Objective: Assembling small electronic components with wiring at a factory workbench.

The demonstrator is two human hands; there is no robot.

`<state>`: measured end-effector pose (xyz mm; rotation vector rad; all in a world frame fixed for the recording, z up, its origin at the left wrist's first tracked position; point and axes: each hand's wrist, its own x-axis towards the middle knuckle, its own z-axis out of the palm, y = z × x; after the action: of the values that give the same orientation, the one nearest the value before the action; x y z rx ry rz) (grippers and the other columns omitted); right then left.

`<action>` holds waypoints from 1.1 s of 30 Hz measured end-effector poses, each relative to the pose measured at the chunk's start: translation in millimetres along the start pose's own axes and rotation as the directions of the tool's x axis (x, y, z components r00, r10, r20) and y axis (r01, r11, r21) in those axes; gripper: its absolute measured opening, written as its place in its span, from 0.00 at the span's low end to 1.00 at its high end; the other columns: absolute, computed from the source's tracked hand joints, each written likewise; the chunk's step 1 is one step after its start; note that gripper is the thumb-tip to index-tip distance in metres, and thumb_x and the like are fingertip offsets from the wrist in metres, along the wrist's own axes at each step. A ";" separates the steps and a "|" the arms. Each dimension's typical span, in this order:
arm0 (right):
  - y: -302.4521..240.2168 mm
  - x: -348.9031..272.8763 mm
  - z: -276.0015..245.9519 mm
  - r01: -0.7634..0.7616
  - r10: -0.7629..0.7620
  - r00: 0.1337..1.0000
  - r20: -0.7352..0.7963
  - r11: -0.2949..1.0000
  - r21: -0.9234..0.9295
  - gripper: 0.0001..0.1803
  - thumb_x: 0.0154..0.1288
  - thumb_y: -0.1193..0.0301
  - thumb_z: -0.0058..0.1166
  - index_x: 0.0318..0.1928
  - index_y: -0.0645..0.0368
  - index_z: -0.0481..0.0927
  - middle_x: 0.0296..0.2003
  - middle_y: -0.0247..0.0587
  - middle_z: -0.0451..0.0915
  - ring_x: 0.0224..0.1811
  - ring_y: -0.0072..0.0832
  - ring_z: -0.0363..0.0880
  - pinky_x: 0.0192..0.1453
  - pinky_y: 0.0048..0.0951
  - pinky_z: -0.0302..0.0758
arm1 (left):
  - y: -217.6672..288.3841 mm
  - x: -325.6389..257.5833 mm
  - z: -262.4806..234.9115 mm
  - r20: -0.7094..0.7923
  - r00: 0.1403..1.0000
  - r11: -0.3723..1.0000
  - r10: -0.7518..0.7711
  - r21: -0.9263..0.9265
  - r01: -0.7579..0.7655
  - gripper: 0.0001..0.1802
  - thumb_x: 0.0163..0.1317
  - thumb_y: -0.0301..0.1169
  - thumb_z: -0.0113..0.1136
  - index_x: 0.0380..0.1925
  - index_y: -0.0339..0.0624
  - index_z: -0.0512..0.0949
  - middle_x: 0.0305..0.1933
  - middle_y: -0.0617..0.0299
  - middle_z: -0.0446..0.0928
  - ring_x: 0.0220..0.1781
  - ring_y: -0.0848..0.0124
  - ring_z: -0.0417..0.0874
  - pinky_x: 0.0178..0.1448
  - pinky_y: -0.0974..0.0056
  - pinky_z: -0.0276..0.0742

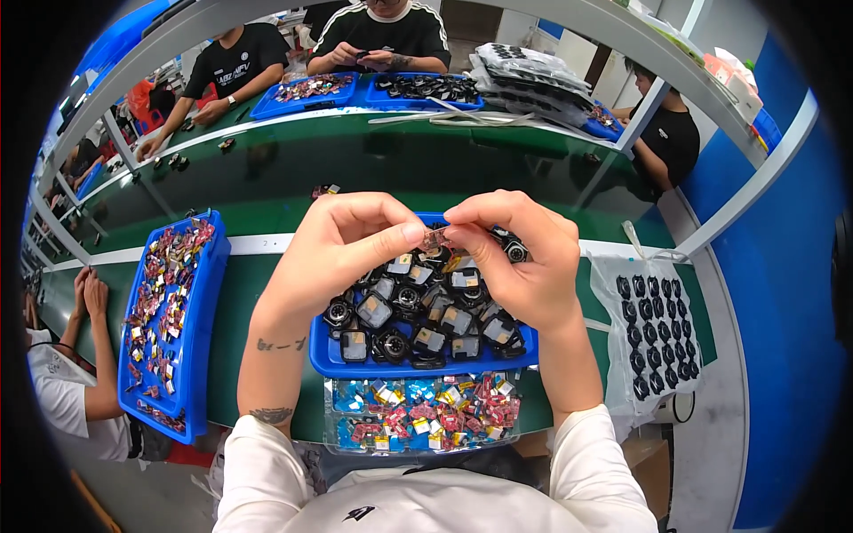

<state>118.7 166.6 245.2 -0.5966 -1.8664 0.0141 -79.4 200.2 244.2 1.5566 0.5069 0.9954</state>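
Observation:
At the middle of the view my left hand (pixel 346 240) and my right hand (pixel 524 258) meet, thumbs and forefingers pinched. A small reddish circuit board (pixel 434 238) is between their fingertips, partly covered by them. Below it stands a blue tray (pixel 373 368) heaped with black watch-like cases (pixel 409 306), some showing grey square faces and others round ones. Nearer to me, a clear shallow tray (pixel 330 435) holds many small red boards with silver and yellow parts (pixel 435 416).
At left stands a long blue bin (pixel 197 373) of similar boards, beside another person's hands (pixel 91 293). Black cases in rows (pixel 657 338) lie on plastic at right. Beyond runs a green belt (pixel 355 155); across it people work at blue trays (pixel 306 105). Grey shelf posts (pixel 644 111) frame the bench.

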 end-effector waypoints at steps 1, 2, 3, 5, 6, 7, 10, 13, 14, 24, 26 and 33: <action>-1.3 -0.4 0.6 -0.007 0.007 1.000 0.001 1.000 0.002 0.08 0.54 0.84 0.61 0.35 0.66 0.79 0.31 0.39 0.81 0.32 0.22 0.83 0.36 0.20 0.78 | -4.4 1.9 -4.4 0.056 0.998 0.999 0.015 -0.034 -0.013 0.09 0.60 0.29 0.62 0.35 0.33 0.81 0.34 0.61 0.81 0.37 0.79 0.79 0.44 0.73 0.74; -3.3 -0.1 3.3 -0.066 0.067 0.997 -0.025 0.996 0.052 0.08 0.53 0.84 0.61 0.35 0.65 0.79 0.29 0.39 0.81 0.30 0.22 0.82 0.34 0.21 0.77 | -7.3 2.8 -7.8 0.109 0.994 0.998 0.031 -0.066 -0.024 0.09 0.61 0.30 0.62 0.35 0.33 0.81 0.34 0.62 0.81 0.37 0.79 0.79 0.44 0.73 0.74; -5.2 -0.2 4.9 -0.123 0.128 0.991 -0.049 0.987 0.104 0.07 0.53 0.83 0.61 0.34 0.63 0.79 0.28 0.39 0.82 0.28 0.22 0.81 0.32 0.22 0.77 | -7.3 2.6 -8.1 0.105 0.993 0.997 0.043 -0.070 -0.036 0.09 0.60 0.29 0.62 0.34 0.33 0.81 0.33 0.61 0.81 0.37 0.79 0.79 0.43 0.72 0.74; -6.6 -0.1 5.5 -0.155 0.165 0.985 -0.060 0.979 0.135 0.07 0.53 0.83 0.61 0.34 0.63 0.80 0.27 0.39 0.82 0.27 0.22 0.81 0.32 0.22 0.76 | -4.1 1.3 -6.1 0.085 0.994 0.997 0.066 -0.050 -0.062 0.08 0.59 0.29 0.62 0.31 0.33 0.81 0.33 0.59 0.80 0.36 0.76 0.77 0.43 0.71 0.72; -6.0 -0.5 5.8 -0.182 0.195 0.978 -0.069 0.970 0.163 0.08 0.53 0.83 0.61 0.34 0.63 0.80 0.27 0.38 0.82 0.27 0.21 0.80 0.31 0.21 0.76 | -3.9 1.0 -5.1 0.066 0.993 0.995 0.096 -0.030 -0.094 0.08 0.58 0.29 0.61 0.29 0.33 0.80 0.33 0.57 0.79 0.36 0.74 0.75 0.42 0.71 0.70; -3.7 -2.6 6.1 -0.187 0.204 0.976 -0.081 0.965 0.182 0.08 0.54 0.83 0.61 0.36 0.63 0.79 0.27 0.38 0.82 0.28 0.20 0.81 0.32 0.19 0.76 | -5.6 0.3 -4.4 0.036 0.990 0.990 0.138 -0.017 -0.138 0.07 0.57 0.26 0.62 0.28 0.31 0.81 0.33 0.56 0.79 0.35 0.72 0.76 0.42 0.70 0.70; -6.2 -3.5 3.0 -0.262 0.304 0.944 -0.128 0.927 0.266 0.09 0.55 0.82 0.60 0.38 0.63 0.79 0.27 0.37 0.82 0.29 0.20 0.82 0.33 0.18 0.76 | -4.8 1.5 2.4 -0.009 0.934 0.907 0.357 0.245 -0.344 0.04 0.55 0.23 0.65 0.28 0.33 0.83 0.30 0.58 0.80 0.33 0.75 0.79 0.38 0.71 0.74; -10.2 0.7 5.8 -0.322 0.371 0.920 -0.122 0.897 0.305 0.09 0.57 0.81 0.59 0.39 0.63 0.78 0.27 0.37 0.82 0.30 0.21 0.83 0.34 0.19 0.77 | -2.6 -2.4 5.6 -0.022 0.845 0.736 0.534 0.504 -0.452 0.02 0.52 0.21 0.66 0.28 0.34 0.83 0.29 0.58 0.80 0.31 0.74 0.79 0.35 0.71 0.74; -11.0 0.5 4.5 -0.358 0.419 0.899 -0.126 0.871 0.337 0.09 0.57 0.81 0.59 0.39 0.63 0.78 0.27 0.38 0.83 0.30 0.21 0.83 0.34 0.19 0.77 | -2.0 -1.8 7.9 -0.010 0.806 0.662 0.592 0.576 -0.479 0.02 0.52 0.21 0.66 0.27 0.34 0.83 0.28 0.59 0.80 0.31 0.74 0.80 0.35 0.72 0.74; -5.5 -1.1 2.7 -0.275 0.269 0.961 0.061 0.924 0.265 0.10 0.56 0.79 0.61 0.40 0.62 0.79 0.29 0.37 0.83 0.29 0.19 0.81 0.32 0.19 0.76 | -7.2 1.2 9.3 -0.037 0.971 0.944 0.238 0.244 -0.222 0.09 0.53 0.26 0.68 0.31 0.36 0.78 0.33 0.64 0.80 0.32 0.82 0.77 0.37 0.76 0.71; -5.8 0.4 2.7 -0.262 0.257 0.965 0.057 0.916 0.304 0.11 0.54 0.79 0.62 0.40 0.64 0.79 0.30 0.38 0.83 0.29 0.20 0.81 0.32 0.19 0.76 | -6.1 1.2 7.8 -0.108 0.976 0.981 0.187 0.065 -0.181 0.07 0.55 0.25 0.66 0.27 0.36 0.76 0.33 0.61 0.81 0.32 0.81 0.78 0.38 0.75 0.73; 0.2 -2.4 -4.4 -0.299 0.297 0.954 0.036 0.943 0.149 0.07 0.54 0.79 0.62 0.35 0.63 0.84 0.28 0.42 0.83 0.27 0.22 0.81 0.31 0.19 0.76 | -2.6 -2.3 8.9 -0.052 0.977 0.974 0.208 0.107 -0.202 0.06 0.54 0.25 0.65 0.28 0.35 0.76 0.33 0.60 0.81 0.35 0.77 0.81 0.43 0.71 0.77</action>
<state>123.3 164.6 244.7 -0.7672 -1.7529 0.3589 -72.9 193.9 241.2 1.6979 0.4521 1.1944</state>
